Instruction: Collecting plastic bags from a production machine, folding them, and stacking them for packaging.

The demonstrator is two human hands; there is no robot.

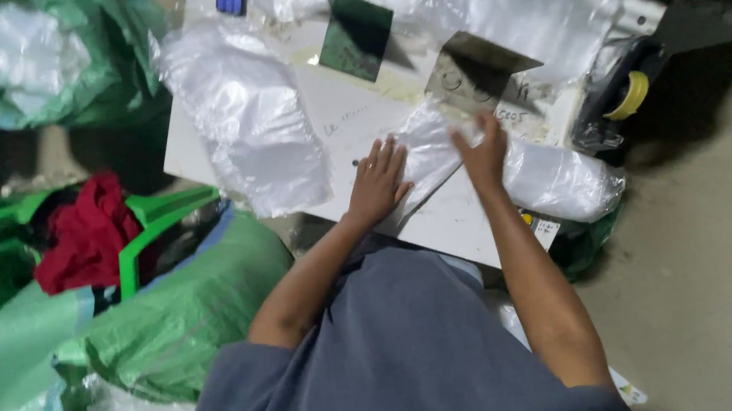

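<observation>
Hands (377, 181) (481, 154) flat on crinkly clear plastic bag (424, 148)

Dressed in a plain slate-grey short-sleeved shirt (402, 357), loose and softly creased across the front. Sleeves ending above the elbows, forearms bare. No gloves, watch or rings visible on left hand (377, 184) or right hand (483, 153).

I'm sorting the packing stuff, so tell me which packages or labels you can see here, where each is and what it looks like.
Clear plastic bag: flat on the white table, under the left hand and right hand.
Stack of clear bags: table's left part, crinkled.
Filled clear bag: table's right edge, rounded.
Small label: below that edge, white with yellow.
</observation>
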